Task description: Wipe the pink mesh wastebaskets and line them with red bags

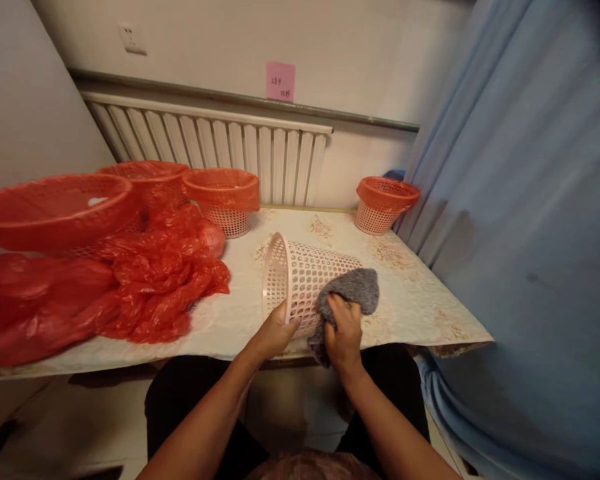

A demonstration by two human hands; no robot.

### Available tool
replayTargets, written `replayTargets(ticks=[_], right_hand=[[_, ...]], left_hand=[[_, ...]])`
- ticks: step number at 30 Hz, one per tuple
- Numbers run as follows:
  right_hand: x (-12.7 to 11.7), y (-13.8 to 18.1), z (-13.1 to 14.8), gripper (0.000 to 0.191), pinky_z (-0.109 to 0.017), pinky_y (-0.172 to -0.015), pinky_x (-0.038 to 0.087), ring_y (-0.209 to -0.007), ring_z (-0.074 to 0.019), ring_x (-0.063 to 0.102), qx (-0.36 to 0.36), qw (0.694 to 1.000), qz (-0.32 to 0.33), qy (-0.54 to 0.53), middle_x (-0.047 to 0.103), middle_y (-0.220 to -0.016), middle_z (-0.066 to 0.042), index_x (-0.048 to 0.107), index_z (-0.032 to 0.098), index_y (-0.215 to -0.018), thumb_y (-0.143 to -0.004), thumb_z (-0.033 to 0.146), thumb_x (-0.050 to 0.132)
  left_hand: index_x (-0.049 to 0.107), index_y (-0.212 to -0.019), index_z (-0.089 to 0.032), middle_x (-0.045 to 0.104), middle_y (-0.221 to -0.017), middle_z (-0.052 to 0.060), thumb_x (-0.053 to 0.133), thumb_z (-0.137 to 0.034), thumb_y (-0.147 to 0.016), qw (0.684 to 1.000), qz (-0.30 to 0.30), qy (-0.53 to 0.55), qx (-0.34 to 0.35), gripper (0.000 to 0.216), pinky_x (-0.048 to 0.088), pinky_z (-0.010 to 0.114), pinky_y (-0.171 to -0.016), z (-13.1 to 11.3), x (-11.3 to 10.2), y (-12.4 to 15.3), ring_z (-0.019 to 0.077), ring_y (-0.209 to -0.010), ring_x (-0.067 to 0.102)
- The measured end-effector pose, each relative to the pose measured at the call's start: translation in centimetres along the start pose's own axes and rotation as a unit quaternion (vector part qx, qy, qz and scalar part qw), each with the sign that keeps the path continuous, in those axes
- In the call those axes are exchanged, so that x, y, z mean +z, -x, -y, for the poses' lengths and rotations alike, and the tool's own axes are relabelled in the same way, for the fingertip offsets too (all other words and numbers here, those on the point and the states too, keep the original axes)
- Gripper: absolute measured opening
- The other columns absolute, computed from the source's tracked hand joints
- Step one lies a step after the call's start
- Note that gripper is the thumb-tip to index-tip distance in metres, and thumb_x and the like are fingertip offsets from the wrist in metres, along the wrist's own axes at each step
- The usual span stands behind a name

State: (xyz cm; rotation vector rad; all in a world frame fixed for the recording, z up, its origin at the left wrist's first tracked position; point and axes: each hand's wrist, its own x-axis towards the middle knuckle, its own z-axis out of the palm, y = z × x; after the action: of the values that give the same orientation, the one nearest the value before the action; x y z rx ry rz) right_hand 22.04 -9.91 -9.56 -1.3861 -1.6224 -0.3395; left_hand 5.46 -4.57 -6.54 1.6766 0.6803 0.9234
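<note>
A pale pink plastic wastebasket point(310, 267) with a perforated wall lies on its side on the table, its mouth facing left. My left hand point(275, 332) grips the basket's rim at the near side, thumb outside and the other fingers partly hidden. Bunched in my right hand point(345, 330) is a grey cloth point(357, 288), pressed against the near side of the basket toward its base. Part of the cloth hangs below my fingers.
Red-lined baskets point(223, 190) stand at the back left, near crumpled red plastic bags point(155, 280). Another lined basket point(380, 205) is at the back right. A radiator point(220, 143) lies behind the floral-covered table point(415, 300); a blue curtain point(520, 200) hangs at right.
</note>
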Motion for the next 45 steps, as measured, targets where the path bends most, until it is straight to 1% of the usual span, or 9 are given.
replayTargets(ticks=[5, 13, 21, 25, 30, 33, 36, 40, 45], right_hand=[[0.4, -2.2, 4.7, 0.056, -0.047, -0.094, 0.04, -0.112, -0.0266, 0.046, -0.092, 0.992, 0.071, -0.055, 0.057, -0.126, -0.01, 0.052, 0.015, -0.127, -0.073, 0.002, 0.041], [-0.3, -7.7, 5.1, 0.053, -0.046, -0.097, 0.036, -0.114, -0.0275, 0.041, -0.08, 0.991, 0.104, -0.014, 0.058, -0.126, -0.006, 0.058, 0.016, -0.117, -0.069, 0.001, 0.045], [0.1, -5.8, 5.8, 0.051, -0.046, -0.096, 0.037, -0.112, -0.0282, 0.042, -0.077, 0.992, 0.096, 0.007, 0.057, -0.128, -0.006, 0.056, 0.016, -0.122, -0.074, 0.003, 0.044], [-0.4, -6.9, 3.7, 0.055, -0.045, -0.097, 0.038, -0.112, -0.0271, 0.043, -0.076, 0.99, 0.117, 0.006, 0.057, -0.127, -0.005, 0.056, 0.017, -0.124, -0.071, 0.003, 0.046], [-1.5, -8.4, -3.0, 0.054, -0.041, -0.103, 0.037, -0.114, -0.0247, 0.044, -0.008, 0.995, 0.088, 0.036, 0.06, -0.123, -0.006, 0.059, 0.015, -0.12, -0.069, 0.003, 0.045], [-2.1, -7.1, -7.0, 0.051, -0.042, -0.101, 0.04, -0.11, -0.0248, 0.047, 0.054, 0.996, 0.043, 0.063, 0.062, -0.118, -0.008, 0.061, 0.015, -0.117, -0.069, 0.005, 0.044], [-2.2, -4.2, -8.2, 0.049, -0.045, -0.099, 0.041, -0.109, -0.0264, 0.048, 0.1, 0.992, -0.005, 0.08, 0.063, -0.114, -0.009, 0.061, 0.014, -0.115, -0.07, 0.007, 0.043], [-1.0, -0.6, -4.2, 0.054, -0.048, -0.097, 0.042, -0.114, -0.0257, 0.047, 0.08, 0.995, -0.039, 0.038, 0.061, -0.118, -0.009, 0.057, 0.017, -0.121, -0.072, 0.005, 0.039], [0.4, -0.6, 3.1, 0.062, -0.049, -0.097, 0.039, -0.117, -0.0252, 0.047, -0.07, 0.995, 0.05, -0.059, 0.056, -0.127, -0.011, 0.049, 0.016, -0.131, -0.072, 0.001, 0.039]], left_hand=[[0.054, -0.12, -0.014, 0.059, -0.126, 0.008, 0.048, -0.011, -0.078, 0.999, 0.017, -0.017, 0.024, 0.042, 0.038, 0.04, -0.105, 0.6, -0.2, 0.3, 0.0231, -0.116, 0.053], [0.061, -0.107, -0.013, 0.067, -0.103, 0.007, 0.045, -0.019, -0.085, 0.995, 0.034, -0.091, 0.007, 0.027, 0.042, 0.041, -0.098, 3.7, 0.0, 2.4, 0.024, -0.103, 0.058], [0.049, -0.125, -0.013, 0.061, -0.12, 0.01, 0.05, -0.012, -0.078, 0.998, -0.052, -0.019, 0.008, 0.047, 0.041, 0.04, -0.1, 0.3, -0.4, 0.3, 0.024, -0.112, 0.054], [0.049, -0.124, -0.013, 0.06, -0.122, 0.01, 0.049, -0.02, -0.084, 0.999, -0.038, -0.015, 0.009, 0.041, 0.039, 0.04, -0.103, -0.1, -0.2, 0.1, 0.0234, -0.113, 0.054], [0.05, -0.122, -0.014, 0.06, -0.125, 0.01, 0.051, -0.026, -0.085, 0.999, -0.028, -0.016, -0.018, 0.039, 0.04, 0.039, -0.104, 0.0, 0.0, 0.7, 0.0235, -0.116, 0.054], [0.051, -0.122, -0.014, 0.059, -0.127, 0.01, 0.051, -0.025, -0.084, 0.999, -0.034, -0.015, -0.016, 0.04, 0.039, 0.039, -0.105, 0.1, 0.0, 0.6, 0.0236, -0.118, 0.054], [0.051, -0.124, -0.013, 0.059, -0.127, 0.01, 0.051, -0.025, -0.085, 0.999, -0.03, -0.006, -0.013, 0.041, 0.038, 0.041, -0.105, 0.6, -0.1, 0.4, 0.0234, -0.119, 0.053], [0.049, -0.127, -0.013, 0.06, -0.126, 0.011, 0.05, -0.025, -0.086, 1.0, -0.014, 0.011, -0.004, 0.043, 0.039, 0.042, -0.105, 0.9, -0.2, 0.3, 0.0237, -0.119, 0.053], [0.049, -0.127, -0.015, 0.06, -0.126, 0.008, 0.05, -0.02, -0.083, 1.0, 0.001, 0.007, 0.026, 0.044, 0.036, 0.041, -0.107, 0.2, -0.1, 0.4, 0.0232, -0.119, 0.052]])
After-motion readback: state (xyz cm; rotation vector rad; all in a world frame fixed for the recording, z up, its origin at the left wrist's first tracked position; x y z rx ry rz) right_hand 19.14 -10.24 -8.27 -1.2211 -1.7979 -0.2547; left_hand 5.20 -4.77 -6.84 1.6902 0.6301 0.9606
